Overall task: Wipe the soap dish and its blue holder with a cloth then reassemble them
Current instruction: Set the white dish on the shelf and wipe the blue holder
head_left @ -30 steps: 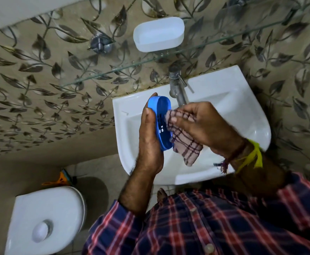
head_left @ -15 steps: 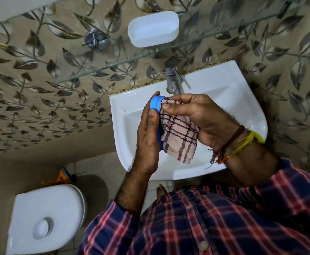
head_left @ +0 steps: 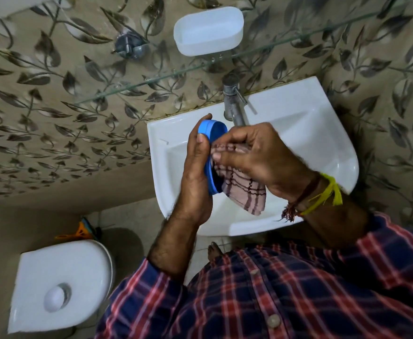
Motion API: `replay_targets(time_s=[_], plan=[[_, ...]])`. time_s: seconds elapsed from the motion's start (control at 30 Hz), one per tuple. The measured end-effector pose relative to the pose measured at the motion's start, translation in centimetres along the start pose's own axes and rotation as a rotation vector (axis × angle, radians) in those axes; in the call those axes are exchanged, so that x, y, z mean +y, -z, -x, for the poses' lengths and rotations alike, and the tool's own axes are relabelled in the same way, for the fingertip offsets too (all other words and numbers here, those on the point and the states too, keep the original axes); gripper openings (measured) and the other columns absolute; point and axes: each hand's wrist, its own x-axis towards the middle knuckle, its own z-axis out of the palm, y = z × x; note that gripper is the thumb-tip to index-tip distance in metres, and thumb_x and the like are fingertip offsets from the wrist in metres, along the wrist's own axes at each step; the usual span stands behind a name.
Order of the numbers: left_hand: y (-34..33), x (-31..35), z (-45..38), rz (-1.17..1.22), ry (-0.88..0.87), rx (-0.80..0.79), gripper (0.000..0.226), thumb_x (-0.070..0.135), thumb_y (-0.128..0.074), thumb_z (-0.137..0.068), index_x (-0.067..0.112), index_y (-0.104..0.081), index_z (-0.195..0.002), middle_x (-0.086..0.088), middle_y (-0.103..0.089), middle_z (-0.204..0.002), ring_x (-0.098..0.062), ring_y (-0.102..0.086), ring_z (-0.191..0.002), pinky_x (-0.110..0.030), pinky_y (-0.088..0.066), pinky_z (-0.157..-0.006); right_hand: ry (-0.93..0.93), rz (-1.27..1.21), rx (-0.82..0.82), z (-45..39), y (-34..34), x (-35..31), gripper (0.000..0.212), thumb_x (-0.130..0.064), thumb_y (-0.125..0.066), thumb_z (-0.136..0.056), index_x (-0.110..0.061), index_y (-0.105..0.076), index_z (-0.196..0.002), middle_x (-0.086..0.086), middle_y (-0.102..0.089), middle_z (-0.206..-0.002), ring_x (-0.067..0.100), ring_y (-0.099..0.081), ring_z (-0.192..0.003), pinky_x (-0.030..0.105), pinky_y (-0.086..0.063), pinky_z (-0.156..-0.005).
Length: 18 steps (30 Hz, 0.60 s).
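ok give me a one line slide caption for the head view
Left hand grips blue holder over sink; right hand wipes it with cloth; dish on shelf.

Right hand (head_left: 256,157) has slid the checked cloth (head_left: 242,189) down from the top of the blue holder (head_left: 211,133); holder's upper rim now uncovered, fingers bunched tighter on cloth, cloth hanging lower below holder.

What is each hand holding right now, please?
Left hand: grips the blue holder, held on edge over the sink.
Right hand: pinches the checked cloth against the holder.
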Motion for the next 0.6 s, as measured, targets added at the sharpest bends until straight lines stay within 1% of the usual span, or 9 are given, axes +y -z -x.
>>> replay_targets(time_s=[0.07, 0.13, 0.2, 0.27, 0.33, 0.4, 0.47, 0.53, 0.6], plan=[[0.4, 0.6, -0.6, 0.02, 0.023, 0.024, 0.048, 0.046, -0.044, -0.102, 0.03, -0.047, -0.147, -0.016, -0.053, -0.147, -0.027, -0.06, -0.123, -0.045, -0.052, -0.097, 0.024, 0.214, -0.065, 0.7, -0.4, 0.8, 0.014, 0.001, -0.078, -0.08, 0.001, -0.075, -0.093, 0.009, -0.071, -0.088, 0.021, -0.071, -0.081, 0.036, -0.059, -0.08], [0.4, 1.0, -1.0, 0.009, 0.05, 0.035, 0.048, 0.046, -0.047, -0.099, 0.031, -0.051, -0.145, -0.014, -0.051, -0.15, -0.026, -0.058, -0.124, -0.047, -0.049, -0.101, -0.004, 0.263, -0.071, 1.1, -0.9, 1.4, 0.015, -0.002, -0.08, -0.078, -0.004, -0.077, -0.092, 0.005, -0.071, -0.089, 0.021, -0.071, -0.085, 0.042, -0.058, -0.084], [0.1, 0.9, -1.0, 0.051, 0.087, 0.046, 0.048, 0.049, -0.047, -0.098, 0.033, -0.053, -0.144, -0.013, -0.054, -0.149, -0.027, -0.059, -0.126, -0.048, -0.051, -0.103, -0.033, 0.15, -0.028, 1.1, -1.2, 1.6, 0.015, 0.003, -0.078, -0.079, -0.003, -0.076, -0.092, 0.003, -0.072, -0.085, 0.015, -0.07, -0.081, 0.034, -0.058, -0.079], [-0.3, 0.8, -1.0, 0.087, 0.098, 0.054, 0.045, 0.049, -0.047, -0.099, 0.036, -0.054, -0.142, -0.013, -0.057, -0.146, -0.028, -0.062, -0.123, -0.045, -0.055, -0.097, -0.065, -0.028, 0.058, 0.6, -1.1, 1.4, 0.014, 0.007, -0.075, -0.08, 0.001, -0.074, -0.093, 0.006, -0.074, -0.083, 0.011, -0.071, -0.076, 0.026, -0.058, -0.072], [-0.6, 0.7, -1.1, 0.115, 0.09, 0.068, 0.042, 0.049, -0.047, -0.1, 0.038, -0.056, -0.14, -0.012, -0.058, -0.144, -0.03, -0.062, -0.124, -0.046, -0.054, -0.098, -0.042, -0.038, 0.076, 0.4, -0.7, 1.1, 0.014, 0.007, -0.075, -0.08, 0.003, -0.074, -0.093, 0.008, -0.074, -0.084, 0.012, -0.07, -0.076, 0.025, -0.058, -0.072], [-0.7, 0.6, -1.2, 0.139, 0.089, 0.093, 0.041, 0.049, -0.048, -0.099, 0.039, -0.057, -0.138, -0.012, -0.054, -0.149, -0.034, -0.057, -0.132, -0.05, -0.051, -0.103, 0.04, 0.147, -0.006, 0.7, -0.4, 0.9, 0.014, 0.004, -0.078, -0.079, 0.001, -0.075, -0.092, 0.002, -0.069, -0.083, 0.011, -0.068, -0.077, 0.027, -0.057, -0.074], [-0.7, 0.5, -1.3, 0.152, 0.098, 0.116, 0.039, 0.049, -0.049, -0.1, 0.039, -0.058, -0.137, -0.011, -0.054, -0.149, -0.03, -0.058, -0.13, -0.048, -0.053, -0.102, 0.086, 0.332, -0.082, 1.0, -0.4, 1.2, 0.014, -0.001, -0.08, -0.078, -0.005, -0.077, -0.091, -0.005, -0.063, -0.084, 0.011, -0.066, -0.08, 0.033, -0.056, -0.08], [-0.7, 0.7, -1.3, 0.203, 0.155, 0.147, 0.04, 0.048, -0.048, -0.103, 0.036, -0.057, -0.14, -0.012, -0.056, -0.146, -0.028, -0.061, -0.122, -0.047, -0.054, -0.099, 0.085, 0.376, -0.12, 1.1, -0.2, 1.6, 0.016, -0.005, -0.08, -0.079, -0.009, -0.077, -0.094, -0.008, -0.06, -0.087, 0.012, -0.066, -0.086, 0.034, -0.056, -0.084], [-0.8, 1.1, -1.5, 0.264, 0.233, 0.193, 0.046, 0.049, -0.05, -0.1, 0.031, -0.056, -0.142, -0.014, -0.059, -0.135, -0.031, -0.06, -0.113, -0.051, -0.048, -0.1, 0.1, 0.343, -0.17, 1.1, -0.2, 1.8, 0.026, -0.005, -0.082, -0.078, -0.007, -0.075, -0.103, -0.003, -0.059, -0.094, 0.014, -0.065, -0.089, 0.031, -0.056, -0.085]])
